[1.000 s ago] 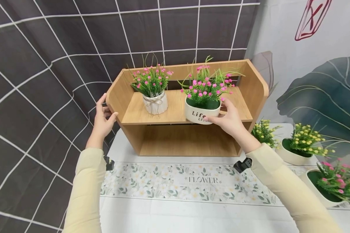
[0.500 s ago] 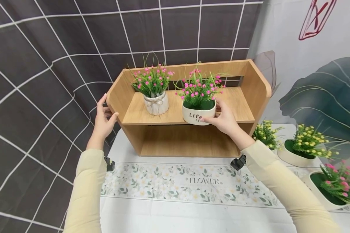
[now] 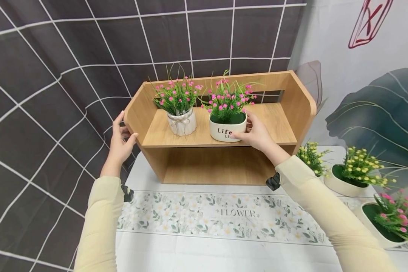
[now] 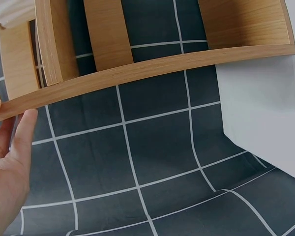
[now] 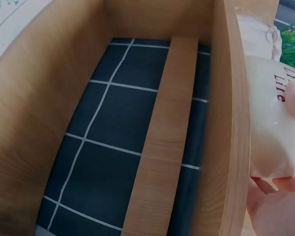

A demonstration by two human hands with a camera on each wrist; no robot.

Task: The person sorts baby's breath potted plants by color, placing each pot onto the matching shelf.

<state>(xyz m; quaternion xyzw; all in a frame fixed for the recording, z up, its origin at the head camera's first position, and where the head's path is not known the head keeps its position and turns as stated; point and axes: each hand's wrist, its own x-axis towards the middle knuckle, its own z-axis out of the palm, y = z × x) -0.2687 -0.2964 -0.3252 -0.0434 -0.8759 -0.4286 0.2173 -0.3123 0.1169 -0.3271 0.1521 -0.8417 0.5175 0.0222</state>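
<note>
My right hand (image 3: pixel 256 133) grips the right end of a white oval flowerpot (image 3: pixel 221 130) lettered "Life", its thumb over the front. Pink flowers and green grass fill the pot, which stands at the front of the wooden shelf's upper board. In the right wrist view, fingers lie against the end of the pot (image 5: pixel 270 132). To its left, on the same board, stands a round white pot (image 3: pixel 182 123) with a twine bow and pink flowers. My left hand (image 3: pixel 120 143) holds the front edge of the shelf's left side panel (image 4: pixel 137 71), thumb on one face, fingers on the other.
The two-tier wooden shelf (image 3: pixel 221 166) stands on a white table with a floral "FLOWER" strip (image 3: pixel 204 213). At right are yellow flowers (image 3: pixel 311 156), a white pot of yellow flowers (image 3: pixel 343 183) and a pot of pink flowers (image 3: pixel 377 230). A dark gridded cloth (image 3: pixel 210 34) hangs behind.
My right hand has moved the oval pot left along the upper board, closer to the round pot. The pot has turned slightly, its front now squarer to the shelf edge. My left hand stays put.
</note>
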